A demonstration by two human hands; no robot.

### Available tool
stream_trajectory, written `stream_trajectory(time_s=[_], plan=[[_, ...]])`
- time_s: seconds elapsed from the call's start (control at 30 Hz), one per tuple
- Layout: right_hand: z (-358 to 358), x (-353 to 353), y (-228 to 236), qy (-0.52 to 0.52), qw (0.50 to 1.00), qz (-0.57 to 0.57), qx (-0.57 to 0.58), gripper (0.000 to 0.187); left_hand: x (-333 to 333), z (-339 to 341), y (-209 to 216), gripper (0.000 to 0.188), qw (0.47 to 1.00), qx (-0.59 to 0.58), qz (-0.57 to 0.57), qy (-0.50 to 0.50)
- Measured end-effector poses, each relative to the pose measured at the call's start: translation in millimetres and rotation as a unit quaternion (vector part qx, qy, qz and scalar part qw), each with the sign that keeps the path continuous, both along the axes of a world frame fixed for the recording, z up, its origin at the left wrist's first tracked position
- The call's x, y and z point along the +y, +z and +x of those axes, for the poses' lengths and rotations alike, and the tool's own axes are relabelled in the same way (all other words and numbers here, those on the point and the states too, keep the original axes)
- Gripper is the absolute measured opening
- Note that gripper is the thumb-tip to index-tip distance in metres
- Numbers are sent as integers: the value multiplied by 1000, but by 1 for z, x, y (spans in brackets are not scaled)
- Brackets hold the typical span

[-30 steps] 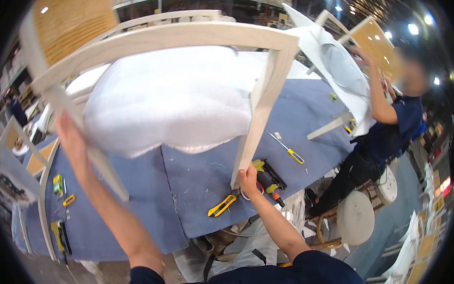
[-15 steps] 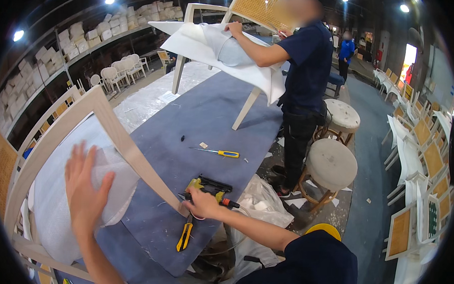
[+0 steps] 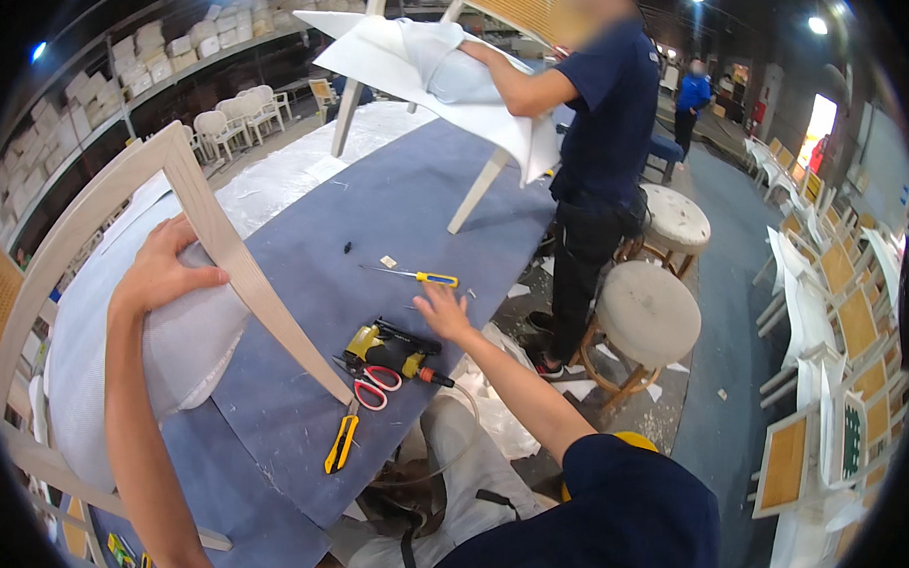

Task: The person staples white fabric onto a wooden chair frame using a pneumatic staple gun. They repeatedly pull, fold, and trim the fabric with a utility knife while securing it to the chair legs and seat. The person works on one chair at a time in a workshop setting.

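Note:
My left hand (image 3: 165,269) lies on the pale mesh fabric over the seat of an upturned wooden chair, thumb spread towards a bare wooden leg (image 3: 230,251). Some of its fingertips are hard to see. Over the blue-grey tabletop, my right hand (image 3: 442,309) is open with fingers apart, just below a screwdriver (image 3: 437,279) with a yellow handle. Red-handled scissors (image 3: 376,386) lie beside a yellow-green and black air staple gun (image 3: 387,350). A hand tool (image 3: 341,445) with a yellow and black handle rests nearer me, by the leg's tip.
Across the table (image 3: 307,204), a co-worker (image 3: 605,119) handles white material on another upturned chair (image 3: 468,189). Round stools (image 3: 649,311) stand to the right. Rows of chairs (image 3: 803,326) line the far right; a hose (image 3: 470,410) runs off the table's near edge.
My right hand has left the scissors by the staple gun and moved up towards the screwdriver, opening. My left hand has slid up the fabric towards the chair leg. The view has shifted slightly.

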State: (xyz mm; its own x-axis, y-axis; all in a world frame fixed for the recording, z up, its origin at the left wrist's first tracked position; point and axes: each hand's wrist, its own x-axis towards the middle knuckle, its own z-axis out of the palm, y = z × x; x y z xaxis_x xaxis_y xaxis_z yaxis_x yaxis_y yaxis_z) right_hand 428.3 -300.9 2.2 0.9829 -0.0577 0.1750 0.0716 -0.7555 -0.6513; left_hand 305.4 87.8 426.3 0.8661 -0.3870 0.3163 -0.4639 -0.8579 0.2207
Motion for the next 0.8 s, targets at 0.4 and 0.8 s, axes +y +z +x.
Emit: stream_trajectory(time_s=[0.4,0.8], plan=[[-599,-285,-319,-222,899,-158,342,34,4,17,-33,71,999,-22,-4,-42],[-445,-258,-313,-262,848,289,360,12,12,-8,-24,79,975,-119,181,53]])
